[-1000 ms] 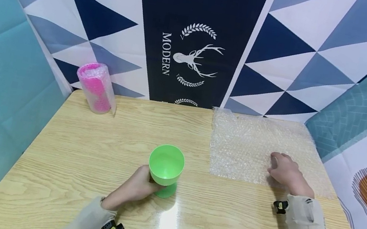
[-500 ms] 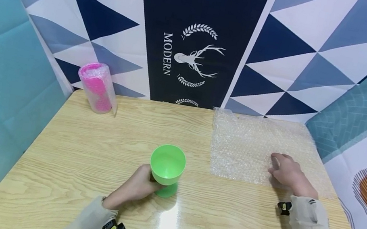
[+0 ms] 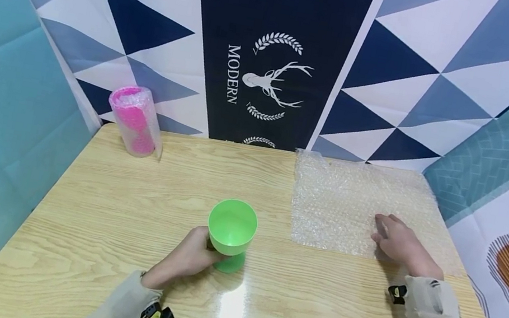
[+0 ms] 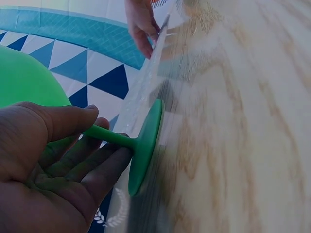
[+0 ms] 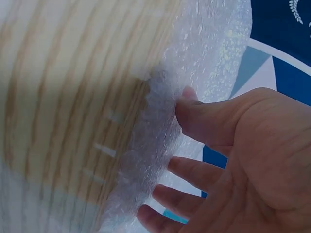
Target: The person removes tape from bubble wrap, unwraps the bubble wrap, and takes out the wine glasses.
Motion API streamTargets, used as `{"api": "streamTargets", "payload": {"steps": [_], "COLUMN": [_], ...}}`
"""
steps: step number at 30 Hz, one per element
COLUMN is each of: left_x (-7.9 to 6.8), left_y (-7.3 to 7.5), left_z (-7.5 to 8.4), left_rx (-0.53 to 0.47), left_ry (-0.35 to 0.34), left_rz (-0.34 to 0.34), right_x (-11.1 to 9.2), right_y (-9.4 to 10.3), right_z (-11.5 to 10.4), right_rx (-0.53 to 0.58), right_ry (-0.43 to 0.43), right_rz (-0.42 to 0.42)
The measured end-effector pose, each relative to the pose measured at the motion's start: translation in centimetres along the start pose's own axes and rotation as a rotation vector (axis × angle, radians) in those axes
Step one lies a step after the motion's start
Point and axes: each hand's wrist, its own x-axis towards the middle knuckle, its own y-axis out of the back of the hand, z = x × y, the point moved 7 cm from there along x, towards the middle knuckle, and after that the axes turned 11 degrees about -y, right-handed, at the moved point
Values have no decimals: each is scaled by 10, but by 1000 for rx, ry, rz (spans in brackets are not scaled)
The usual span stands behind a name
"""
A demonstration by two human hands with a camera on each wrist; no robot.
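Note:
A green plastic goblet [image 3: 232, 226] is upright near the middle of the wooden table. My left hand [image 3: 193, 253] holds it by the stem, below the bowl. In the left wrist view the thumb and fingers curl about the goblet's stem [image 4: 114, 136], and its round foot [image 4: 147, 148] is at the tabletop. My right hand [image 3: 400, 243] rests on the flat sheet of bubble wrap [image 3: 334, 210]. In the right wrist view the fingers of this hand [image 5: 252, 150] are spread and loosely bent, with fingertips touching the bubble wrap [image 5: 150, 131].
At the table's back left corner a pink item rolled in bubble wrap [image 3: 135, 124] stands upright. The wooden table [image 3: 135, 195] ends at a patterned cloth [image 3: 275, 43] behind. Teal cloth [image 3: 4, 98] hangs on the left, and a white patterned cloth [image 3: 493, 224] on the right.
The right forearm has shifted slightly right and toward the person while its fingertips stay on the bubble wrap. The goblet and left hand are practically still.

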Motion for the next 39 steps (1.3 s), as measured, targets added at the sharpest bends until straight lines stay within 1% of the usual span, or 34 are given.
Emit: {"api": "streamTargets", "payload": {"steps": [8, 15, 20, 24, 30, 33, 37, 39], "left_x": [1, 5, 8, 11, 15, 17, 20, 22], "left_y": [6, 13, 17, 20, 23, 24, 27, 30], "left_z": [-2, -3, -5, -5, -7, -8, -10, -10], "left_rx": [29, 27, 30, 42, 55, 55, 76, 89], "left_ry": [25, 58, 75, 78, 71, 66, 45, 32], "left_rz": [28, 56, 64, 71, 85, 74, 61, 72], "right_x": [3, 3, 1, 2, 1, -1, -2, -2], "right_y": [-4, -7, -10, -11, -10, -10, -9, -10], "right_z": [2, 4, 4, 5, 6, 5, 5, 5], "right_rx": [-3, 9, 21, 17, 14, 14, 7, 8], "right_ry": [-38, -47, -37, -53, -41, -27, -14, -16], "right_rz": [-6, -31, -28, -35, -39, -34, -27, -32]}}
